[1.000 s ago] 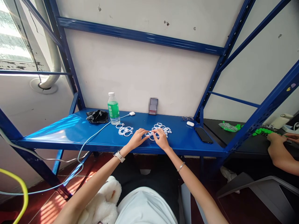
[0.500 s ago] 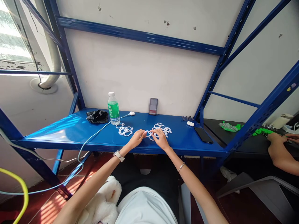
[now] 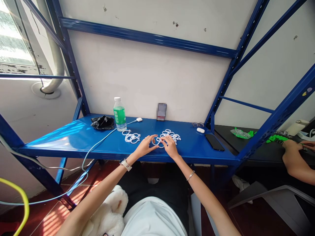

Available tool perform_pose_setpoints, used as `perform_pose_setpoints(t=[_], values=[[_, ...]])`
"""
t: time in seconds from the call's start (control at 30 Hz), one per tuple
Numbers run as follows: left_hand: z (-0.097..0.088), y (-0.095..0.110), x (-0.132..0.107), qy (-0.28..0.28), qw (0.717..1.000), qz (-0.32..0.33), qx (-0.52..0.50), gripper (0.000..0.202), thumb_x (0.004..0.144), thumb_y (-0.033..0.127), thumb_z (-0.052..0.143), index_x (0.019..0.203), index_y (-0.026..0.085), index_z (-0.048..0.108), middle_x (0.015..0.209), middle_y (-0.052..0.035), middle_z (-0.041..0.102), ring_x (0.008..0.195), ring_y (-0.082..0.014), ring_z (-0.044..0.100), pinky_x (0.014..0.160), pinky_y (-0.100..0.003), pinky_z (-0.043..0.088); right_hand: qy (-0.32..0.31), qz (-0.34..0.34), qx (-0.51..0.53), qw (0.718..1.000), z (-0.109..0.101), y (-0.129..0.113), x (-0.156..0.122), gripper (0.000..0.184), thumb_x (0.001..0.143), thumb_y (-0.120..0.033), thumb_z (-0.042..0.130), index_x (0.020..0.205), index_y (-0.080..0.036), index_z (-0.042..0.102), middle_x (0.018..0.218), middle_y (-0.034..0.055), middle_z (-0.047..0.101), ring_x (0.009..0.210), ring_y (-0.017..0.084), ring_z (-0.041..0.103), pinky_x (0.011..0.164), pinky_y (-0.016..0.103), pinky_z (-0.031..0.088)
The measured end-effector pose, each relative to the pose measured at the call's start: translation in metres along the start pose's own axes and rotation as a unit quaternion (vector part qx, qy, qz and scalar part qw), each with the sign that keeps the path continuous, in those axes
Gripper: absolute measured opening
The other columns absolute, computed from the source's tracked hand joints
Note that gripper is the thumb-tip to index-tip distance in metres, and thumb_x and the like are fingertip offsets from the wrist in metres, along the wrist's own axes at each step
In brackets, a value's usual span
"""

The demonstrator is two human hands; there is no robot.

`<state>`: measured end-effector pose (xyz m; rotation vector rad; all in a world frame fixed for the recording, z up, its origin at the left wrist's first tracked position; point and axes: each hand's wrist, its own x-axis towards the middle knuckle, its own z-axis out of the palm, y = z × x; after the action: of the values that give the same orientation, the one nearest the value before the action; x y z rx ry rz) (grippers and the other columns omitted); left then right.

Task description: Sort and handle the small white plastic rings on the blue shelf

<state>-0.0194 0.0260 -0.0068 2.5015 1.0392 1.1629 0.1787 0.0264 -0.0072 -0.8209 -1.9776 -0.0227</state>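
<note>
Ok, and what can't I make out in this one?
All in the head view:
Left hand: whether its fingers touch the white ring; too small.
Right hand: fingertip contact, hidden by the hand itself.
Heaped white rings: their count; overlapping.
Upright device: its front, pixelated.
Co-worker's farther hand: cut by right edge.

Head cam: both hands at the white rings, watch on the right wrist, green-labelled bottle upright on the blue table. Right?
No: the head view shows the watch on the wrist of the left hand. The rest holds: left hand and right hand at the white rings, green-labelled bottle upright on the blue table.
</note>
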Motion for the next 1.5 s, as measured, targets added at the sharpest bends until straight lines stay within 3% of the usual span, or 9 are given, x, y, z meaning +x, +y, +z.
perform_pose_setpoints(t=[0.4, 1.0, 1.37, 1.5], values=[[-0.0016, -0.0015, -0.0002, 0.039, 0.999, 0.017, -0.008, 0.045, 0.087, 0.046, 0.06, 0.123, 0.021, 0.053, 0.085, -0.0038, 0.064, 0.085, -0.0204, 0.058, 0.079, -0.035, 0.048, 0.006, 0.003, -0.016, 1.0, -0.002, -0.0038, 0.0003, 0.022, 0.096, -0.036, 0.048, 0.1, -0.023, 0.066, 0.087, 0.006, 0.067, 0.088, 0.023, 0.06, 0.077, 0.036, 0.05], [-0.0018, -0.0008, -0.0023, 0.031, 0.999, 0.009, 0.019, 0.048, 0.084, 0.051, 0.06, 0.12, 0.019, 0.059, 0.079, -0.0044, 0.063, 0.078, -0.02, 0.058, 0.072, -0.033, 0.048, -0.01, 0.003, -0.031, 0.999, 0.0018, 0.0015, -0.0028, 0.018, 0.096, -0.027, 0.047, 0.082, -0.022, 0.058, 0.083, 0.0061, 0.065, 0.082, 0.023, 0.061, 0.072, 0.035, 0.049], [-0.0007, -0.0014, -0.0027, 0.034, 0.999, 0.004, 0.029, 0.047, 0.085, 0.052, 0.058, 0.119, 0.018, 0.06, 0.079, -0.0049, 0.063, 0.075, -0.0192, 0.058, 0.071, -0.032, 0.048, -0.011, 0.008, -0.023, 1.0, 0.0008, 0.0, -0.0025, 0.024, 0.097, -0.03, 0.046, 0.079, -0.022, 0.06, 0.078, 0.005, 0.064, 0.078, 0.022, 0.06, 0.071, 0.035, 0.049], [0.0002, -0.0021, -0.0025, 0.039, 0.999, 0.001, 0.036, 0.046, 0.085, 0.051, 0.058, 0.119, 0.018, 0.059, 0.08, -0.0048, 0.063, 0.076, -0.0198, 0.058, 0.07, -0.033, 0.047, -0.009, 0.004, -0.021, 1.0, -0.0009, -0.0028, -0.0015, 0.022, 0.097, -0.033, 0.047, 0.085, -0.023, 0.062, 0.081, 0.0053, 0.066, 0.081, 0.022, 0.06, 0.073, 0.035, 0.048]])
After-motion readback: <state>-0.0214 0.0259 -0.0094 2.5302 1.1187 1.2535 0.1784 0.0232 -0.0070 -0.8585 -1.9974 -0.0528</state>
